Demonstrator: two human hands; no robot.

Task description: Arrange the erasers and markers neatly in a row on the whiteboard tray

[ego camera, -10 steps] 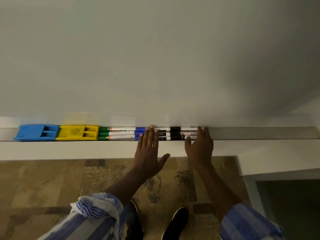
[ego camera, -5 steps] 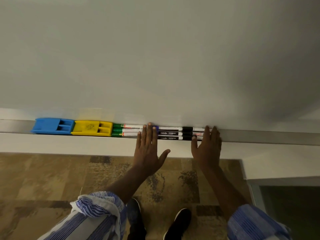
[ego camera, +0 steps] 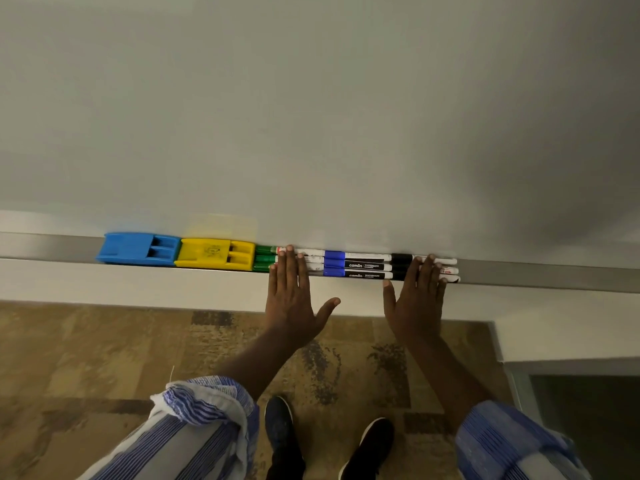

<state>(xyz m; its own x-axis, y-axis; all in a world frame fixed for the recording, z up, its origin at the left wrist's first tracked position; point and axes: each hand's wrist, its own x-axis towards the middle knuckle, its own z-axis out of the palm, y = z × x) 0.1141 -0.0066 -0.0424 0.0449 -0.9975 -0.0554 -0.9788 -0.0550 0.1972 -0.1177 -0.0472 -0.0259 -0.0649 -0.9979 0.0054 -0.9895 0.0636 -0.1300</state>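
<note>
A blue eraser (ego camera: 136,248) and a yellow eraser (ego camera: 215,254) lie end to end on the metal whiteboard tray (ego camera: 540,273). To their right run three green markers (ego camera: 265,259), then three blue-capped markers (ego camera: 356,265), then three black-capped markers (ego camera: 401,266), stacked side by side. My left hand (ego camera: 291,299) lies flat with its fingers spread over the green markers' white barrels. My right hand (ego camera: 417,303) rests flat, fingers on the black markers near their right ends. Neither hand grips anything.
The whiteboard (ego camera: 311,116) fills the upper view. Bare tray stretches right of the markers and left of the blue eraser. Below are a white ledge (ego camera: 138,285), patterned carpet (ego camera: 86,358), my shoes (ego camera: 280,431) and a grey door frame (ego camera: 519,386) at the right.
The view has swung left, so the row sits further right in frame. My left hand slid left from the blue caps onto the green markers; the right hand stays on the black markers' end.
</note>
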